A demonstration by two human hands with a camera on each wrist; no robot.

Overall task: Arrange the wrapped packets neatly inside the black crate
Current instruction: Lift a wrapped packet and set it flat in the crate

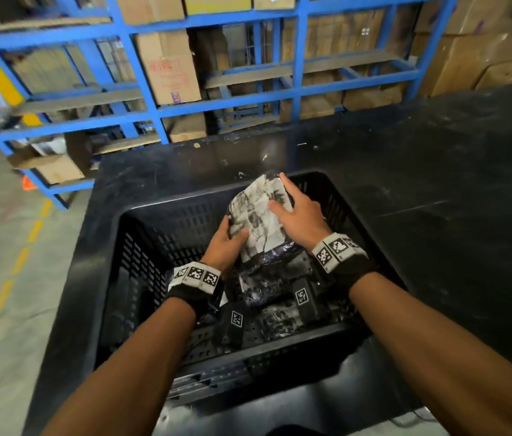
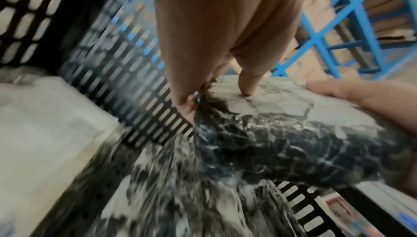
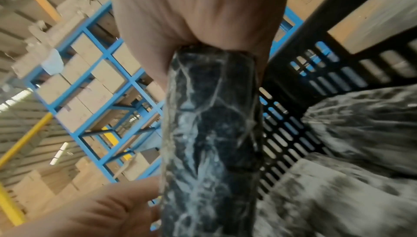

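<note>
A white-and-black wrapped packet (image 1: 259, 215) is held tilted above the black crate (image 1: 141, 234), its far end near the crate's back rim. My left hand (image 1: 228, 239) grips its near-left edge, thumb on top. My right hand (image 1: 295, 212) holds its right side, thumb and fingers spread over the top face. In the left wrist view the packet (image 2: 282, 133) shows a dark crinkled side, with my left thumb (image 2: 247, 83) pressing on it. In the right wrist view the packet (image 3: 210, 133) is edge-on under my right hand (image 3: 203, 17). More wrapped packets (image 1: 267, 287) lie on the crate floor below.
The crate stands on a black table (image 1: 437, 184). Blue shelving (image 1: 217, 102) with cardboard boxes runs behind the table. A pale flat packet (image 2: 45, 124) lies against the crate's left wall. The concrete floor (image 1: 3, 278) with yellow dashes lies to the left.
</note>
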